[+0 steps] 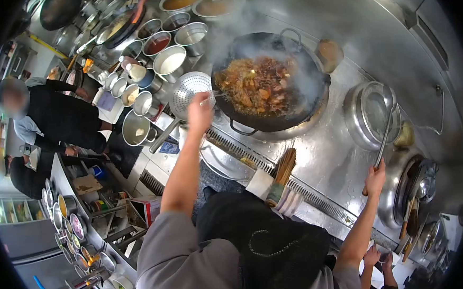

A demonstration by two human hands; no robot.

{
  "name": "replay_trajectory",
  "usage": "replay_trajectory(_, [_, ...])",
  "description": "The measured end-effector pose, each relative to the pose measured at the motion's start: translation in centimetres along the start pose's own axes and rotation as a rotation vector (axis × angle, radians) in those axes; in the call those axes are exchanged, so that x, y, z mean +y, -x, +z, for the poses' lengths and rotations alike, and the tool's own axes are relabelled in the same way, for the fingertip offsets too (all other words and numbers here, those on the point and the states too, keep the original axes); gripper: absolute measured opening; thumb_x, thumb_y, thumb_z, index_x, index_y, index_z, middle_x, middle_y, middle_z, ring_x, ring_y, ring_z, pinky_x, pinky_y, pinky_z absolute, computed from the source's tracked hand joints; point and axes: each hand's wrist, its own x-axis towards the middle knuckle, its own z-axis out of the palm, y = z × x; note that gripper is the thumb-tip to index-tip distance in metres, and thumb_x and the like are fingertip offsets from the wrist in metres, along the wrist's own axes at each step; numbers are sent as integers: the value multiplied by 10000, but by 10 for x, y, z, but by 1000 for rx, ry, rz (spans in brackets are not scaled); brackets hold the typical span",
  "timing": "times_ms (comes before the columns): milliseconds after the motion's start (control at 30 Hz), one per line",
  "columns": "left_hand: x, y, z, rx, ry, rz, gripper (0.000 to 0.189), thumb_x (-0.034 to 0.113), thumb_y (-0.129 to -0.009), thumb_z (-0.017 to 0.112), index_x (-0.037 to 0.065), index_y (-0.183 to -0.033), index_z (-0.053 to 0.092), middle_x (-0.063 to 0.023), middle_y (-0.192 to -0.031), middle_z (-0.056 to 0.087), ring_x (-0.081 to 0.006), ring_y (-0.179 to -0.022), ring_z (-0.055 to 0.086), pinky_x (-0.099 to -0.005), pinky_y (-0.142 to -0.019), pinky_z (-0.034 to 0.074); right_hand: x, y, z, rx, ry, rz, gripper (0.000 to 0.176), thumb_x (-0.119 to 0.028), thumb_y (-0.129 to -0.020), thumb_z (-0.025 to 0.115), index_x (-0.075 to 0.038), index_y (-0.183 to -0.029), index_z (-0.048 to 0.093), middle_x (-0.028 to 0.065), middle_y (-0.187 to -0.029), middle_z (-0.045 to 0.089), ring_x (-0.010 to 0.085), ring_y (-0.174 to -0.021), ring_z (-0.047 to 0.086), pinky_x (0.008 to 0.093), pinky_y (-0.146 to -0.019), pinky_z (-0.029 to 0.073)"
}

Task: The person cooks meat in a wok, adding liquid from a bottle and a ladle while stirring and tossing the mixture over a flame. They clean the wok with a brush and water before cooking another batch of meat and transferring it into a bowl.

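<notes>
My right hand (374, 178) grips the long handle of a ladle (384, 135), whose bowl end is over a round metal pot of water (359, 110) on the right. My left hand (200, 113) is closed in front of a perforated strainer (188, 89), left of the wok. Something small and clear shows at its fingers, too indistinct to name. A black wok (251, 121) sits on the stove, holding steaming browned food (259, 84) in bubbling liquid.
Metal bowls of sauces (157, 43) and seasonings stand left of the wok. A bamboo brush (286, 165) stands upright at the stove's front edge. Several lidded pots (396, 187) are on the right. Another person (60, 112) works at the left; someone else's hands (376, 257) show at lower right.
</notes>
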Motion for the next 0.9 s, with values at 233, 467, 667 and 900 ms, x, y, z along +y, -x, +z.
replay_trajectory(233, [-154, 81, -82, -151, -358, -284, 565, 150, -818, 688, -59, -1313, 515, -291, -1236, 611, -406, -1153, 603, -446, -981, 475, -22, -24, -18, -292, -1113, 470, 172, -122, -956, 548, 1, -1074, 562, 18, -675, 537, 72, -476, 489, 232, -408, 415])
replay_trajectory(467, [-202, 79, -58, -402, -96, -472, 902, 245, -696, 835, -73, -1416, 395, -251, -1303, 574, -342, -1176, 586, -413, -979, 480, -102, 38, -67, -508, -1596, 505, 313, -134, -1005, 477, 65, -1247, 491, 28, -736, 528, 64, -480, 484, 227, -389, 407])
replay_trajectory(667, [-124, 71, -66, -411, -16, -348, 680, 210, -802, 764, -48, -1332, 425, -199, -1219, 605, -289, -1104, 607, -381, -953, 484, -192, 95, -78, -559, -1536, 577, 446, -89, -992, 447, 98, -1392, 379, 47, -713, 500, 84, -407, 468, 221, -302, 377])
replay_trajectory(900, [-43, 92, -70, -317, 876, -691, 518, 298, -985, 618, 135, -1406, 362, -137, -1333, 527, -299, -1102, 620, -498, -889, 543, -232, 128, -9, -600, -1014, 389, 567, -103, -931, 590, 50, -1430, 369, 54, -668, 521, 102, -371, 461, 233, -286, 331])
